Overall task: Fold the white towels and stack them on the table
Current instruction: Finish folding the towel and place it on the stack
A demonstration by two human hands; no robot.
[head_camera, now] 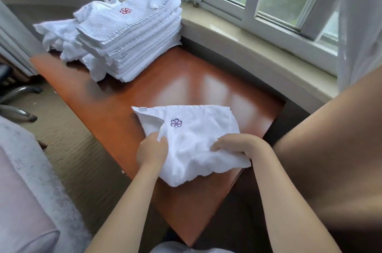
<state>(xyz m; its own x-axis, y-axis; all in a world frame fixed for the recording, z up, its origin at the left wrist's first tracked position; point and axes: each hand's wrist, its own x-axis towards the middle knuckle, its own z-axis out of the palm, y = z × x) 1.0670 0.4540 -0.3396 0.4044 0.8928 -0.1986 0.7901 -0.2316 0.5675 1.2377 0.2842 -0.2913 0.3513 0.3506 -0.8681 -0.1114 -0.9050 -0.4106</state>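
Note:
A white towel point(194, 139) with a purple flower emblem lies rumpled on the near part of the brown table point(165, 79). My left hand point(152, 152) pinches its left edge, thumb on top. My right hand point(239, 145) grips the cloth near its right side, fingers curled over a fold. At the table's far end stands a tall stack of folded white towels point(132, 46); the top one bears a red emblem. Loose unfolded white towels point(60, 35) lie heaped to the left of the stack.
A stone window sill point(248, 31) and window frames run along the far and right sides of the table. Chair legs point(18, 99) stand on the carpet at the left. A pale cushion point(22, 201) sits at the lower left. A curtain point(359, 15) hangs at the right.

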